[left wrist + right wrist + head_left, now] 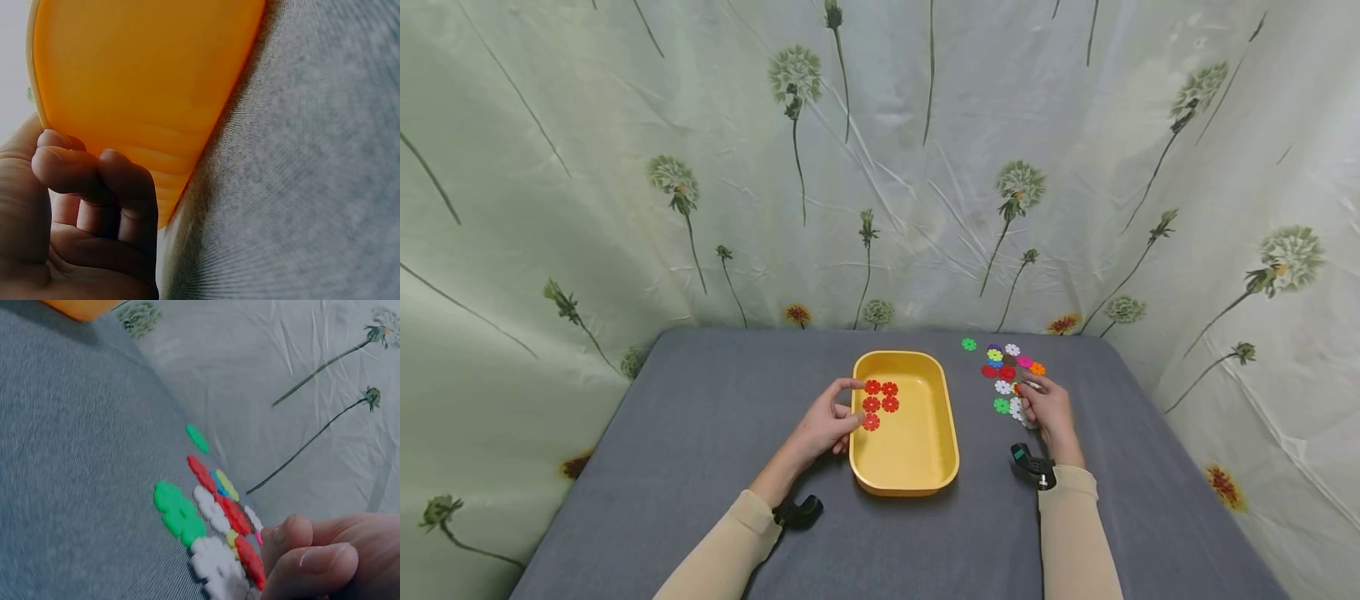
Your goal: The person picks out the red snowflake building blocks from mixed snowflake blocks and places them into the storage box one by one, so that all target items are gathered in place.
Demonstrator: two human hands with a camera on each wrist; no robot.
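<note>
A yellow plastic tray [906, 458] stands mid-table, with several red flower-shaped discs [890, 404] laid in rows at its far left inside. My left hand [820, 423] holds the tray's left rim, thumb and index finger at the edge; the left wrist view shows the other fingers curled against the outer wall. Over the loose flower discs to the right of the tray reaches my right hand [1051, 410]. Its fingertips are beside a red disc [251, 561], and whether they touch it cannot be made out. White discs [215, 565] and a green disc [179, 512] lie close by.
Discs in mixed colours spread toward the far edge, among them an orange disc [1037, 368] and a separate green disc [969, 344]. A grey cloth [737, 400] covers the table. Behind it hangs a dandelion-patterned curtain [925, 208].
</note>
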